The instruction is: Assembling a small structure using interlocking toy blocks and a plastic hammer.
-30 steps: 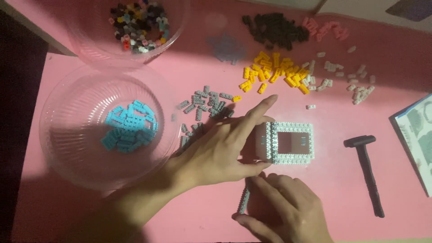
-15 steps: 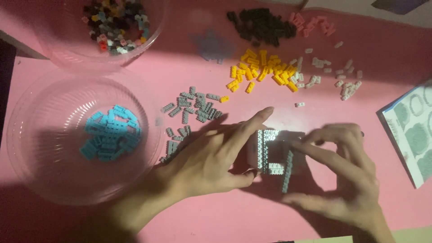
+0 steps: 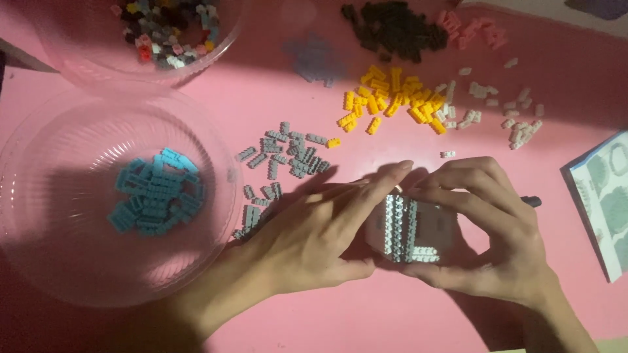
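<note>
Both hands clamped on a small white brick block

Right now both hands meet over a pink table [image 3: 405, 314]. The left hand [image 3: 314, 229] lies flat on its side, fingers held together and stretched out, pressed against the left face of a small white brick block [image 3: 412, 229]. The right hand [image 3: 490, 229] curls over the same block from the other side, its fingers bent and close together across the top and its thumb under the lower edge, so the block is gripped between the two hands. The block sits low on the table, right of centre, with rows of studs showing between the fingers.

Just left of the left hand lies a loose scatter of grey bricks [image 3: 284, 157]. Farther left stands a clear plastic bowl [image 3: 59, 261] with a heap of blue bricks [image 3: 157, 196] in it. A second clear bowl [image 3: 229, 39] at the top left holds mixed coloured bricks. Above the hands lies a pile of yellow bricks [image 3: 392, 101], with dark bricks [image 3: 392, 26] beyond it and white bricks [image 3: 510, 111] spread to its right. A printed booklet [image 3: 605, 202] lies at the right edge, well apart from the right hand.
</note>
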